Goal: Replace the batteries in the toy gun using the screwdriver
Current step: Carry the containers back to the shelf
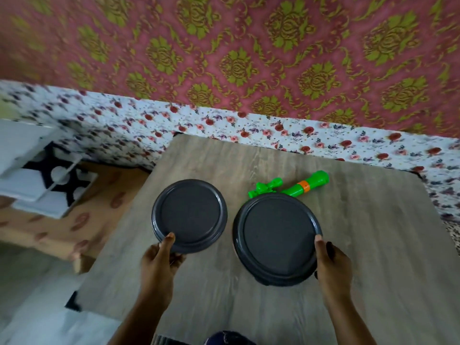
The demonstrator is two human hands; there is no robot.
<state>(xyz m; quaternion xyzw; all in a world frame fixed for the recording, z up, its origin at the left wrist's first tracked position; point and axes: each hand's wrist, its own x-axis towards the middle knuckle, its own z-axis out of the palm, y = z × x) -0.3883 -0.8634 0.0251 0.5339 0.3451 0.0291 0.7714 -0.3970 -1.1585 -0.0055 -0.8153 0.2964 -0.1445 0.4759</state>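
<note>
The left hand [159,255] and right hand [332,260] each pinch a dark plate [190,215] by its rim. Just beyond the right plate [276,241], the green toy gun [296,187] looks like light, rigid, smooth plastic, best grasped around its barrel.

A wood-grain surface [361,245] carries two round dark grey plates. The smaller plate [189,215] sits left of centre; the larger plate [277,239] sits to its right, near but apart from it. Behind the surface runs a white cloth with a red floral print [224,123], and beyond it a pink fabric with a green-gold damask pattern [249,46]. To the left, at floor level, lies a tan patterned mat [62,220]. A white object with a black cut-out pattern [49,178] stands at the left edge, blurred.
</note>
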